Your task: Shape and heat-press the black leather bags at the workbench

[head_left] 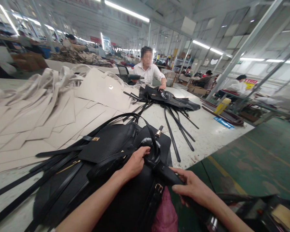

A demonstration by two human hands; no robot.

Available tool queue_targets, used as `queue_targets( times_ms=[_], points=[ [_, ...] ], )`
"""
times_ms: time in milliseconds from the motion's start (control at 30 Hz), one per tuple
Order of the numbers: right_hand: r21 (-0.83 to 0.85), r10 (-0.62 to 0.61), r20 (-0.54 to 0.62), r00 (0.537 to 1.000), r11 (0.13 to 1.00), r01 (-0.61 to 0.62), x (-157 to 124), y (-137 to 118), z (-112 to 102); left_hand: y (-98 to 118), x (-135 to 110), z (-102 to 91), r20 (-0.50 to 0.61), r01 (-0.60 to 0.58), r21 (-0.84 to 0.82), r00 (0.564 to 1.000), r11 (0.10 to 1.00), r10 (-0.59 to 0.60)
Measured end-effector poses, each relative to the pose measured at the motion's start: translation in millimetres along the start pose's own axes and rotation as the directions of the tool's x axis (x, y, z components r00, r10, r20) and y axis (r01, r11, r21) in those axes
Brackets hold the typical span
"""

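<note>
A black leather handbag (pixel 116 145) with gold fittings lies on the white work table (pixel 207 132) just in front of me, on top of other black bags and straps. My left hand (pixel 135 162) is closed around the bag's black handle near its base. My right hand (pixel 192 187) grips a black strap piece (pixel 168 175) that runs from the handle toward me, next to a gold buckle (pixel 159 187). Pink fabric (pixel 165 214) shows below the bag.
Stacks of beige cut bag panels (pixel 50 109) cover the table's left side. Loose black straps (pixel 176 129) and more black bags (pixel 169 98) lie further along, where a person in a white shirt (pixel 148 72) works. Green floor (pixel 256 154) lies to the right.
</note>
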State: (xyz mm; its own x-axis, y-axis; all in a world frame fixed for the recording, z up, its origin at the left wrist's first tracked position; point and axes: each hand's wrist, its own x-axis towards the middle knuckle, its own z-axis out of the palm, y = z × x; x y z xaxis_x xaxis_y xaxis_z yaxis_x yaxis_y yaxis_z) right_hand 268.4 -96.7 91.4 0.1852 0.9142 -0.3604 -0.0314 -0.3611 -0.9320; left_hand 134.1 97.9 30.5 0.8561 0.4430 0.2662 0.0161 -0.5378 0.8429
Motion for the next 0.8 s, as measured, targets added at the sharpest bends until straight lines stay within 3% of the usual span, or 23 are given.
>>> queue_targets(
  times_ms=[200,300,467,567,633,700,800],
  points=[
    [0.003,-0.133,0.013,0.991,0.991,0.133,25,-16,30,-4,0,-1.3,-0.003,0.040,-0.010,0.999,0.999,-0.040],
    [0.021,-0.157,0.017,0.988,0.988,0.156,28,-16,33,1,-1,-2.1,-0.010,0.044,0.006,0.999,0.999,-0.044],
    [0.025,-0.035,0.056,0.998,0.999,0.033,3,-3,13,38,-14,-10.6,-0.017,0.010,0.113,1.000,0.994,-0.008],
    [0.060,-0.013,0.069,0.998,0.998,0.009,0,1,5,64,-27,-30.7,-0.026,-0.023,0.184,0.999,0.983,0.028],
    [0.090,-0.057,0.063,0.996,0.995,0.051,10,2,6,67,-32,-50.8,-0.158,0.041,0.294,0.987,0.955,0.006],
    [0.121,-0.106,0.047,0.993,0.988,0.100,26,3,13,58,-34,-69.8,-0.290,0.183,0.438,0.955,0.880,-0.054],
    [0.137,-0.141,0.012,0.990,0.981,0.138,48,9,29,34,-26,-83.0,-0.301,0.333,0.623,0.937,0.708,-0.177]
  ],
)
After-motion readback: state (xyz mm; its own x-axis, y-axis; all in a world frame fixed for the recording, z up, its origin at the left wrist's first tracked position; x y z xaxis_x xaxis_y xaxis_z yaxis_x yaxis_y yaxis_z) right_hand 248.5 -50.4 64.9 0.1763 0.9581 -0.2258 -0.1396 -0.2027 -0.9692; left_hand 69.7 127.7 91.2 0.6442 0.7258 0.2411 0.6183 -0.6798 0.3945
